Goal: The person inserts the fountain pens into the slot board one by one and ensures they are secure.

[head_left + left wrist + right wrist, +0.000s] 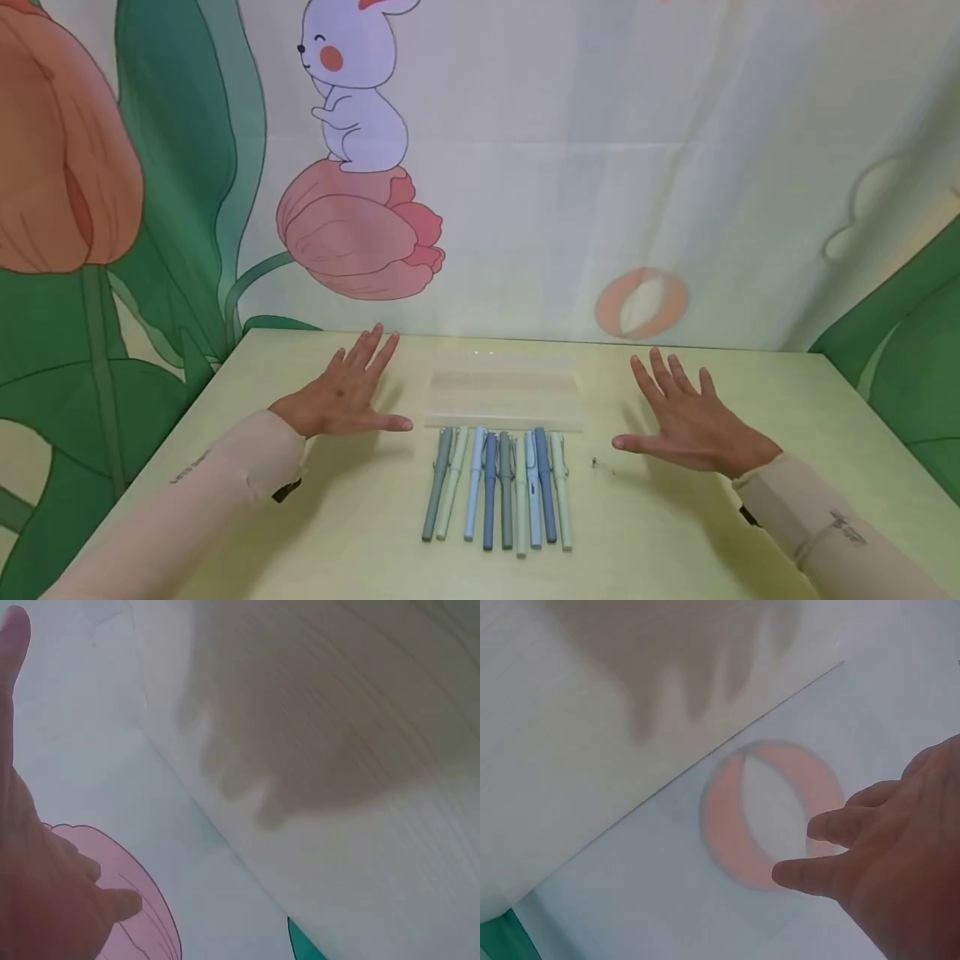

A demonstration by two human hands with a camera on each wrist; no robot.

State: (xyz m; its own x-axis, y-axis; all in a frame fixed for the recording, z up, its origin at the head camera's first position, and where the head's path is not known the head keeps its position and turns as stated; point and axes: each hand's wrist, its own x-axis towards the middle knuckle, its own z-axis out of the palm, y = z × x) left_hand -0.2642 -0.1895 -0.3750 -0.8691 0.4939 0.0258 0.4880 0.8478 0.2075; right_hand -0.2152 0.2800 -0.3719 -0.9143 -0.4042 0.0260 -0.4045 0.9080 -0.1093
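Note:
Several capped pens (490, 492) in grey-green, pale green, light blue and darker blue lie side by side on the table, caps toward the back. Just behind them lies a clear, flat plastic piece (502, 392). To the left of it, my left hand (345, 392) hovers with fingers spread, holding nothing; the left wrist view shows the hand (49, 892) and its shadow. My right hand (690, 425) is spread likewise on the right, above the table and apart from the pens; it also shows in the right wrist view (892, 855).
Small dark bits (595, 462) lie on the pale table (360, 533) right of the pens. Along the table's back edge hangs a curtain (525, 208) printed with a rabbit, tulips and leaves.

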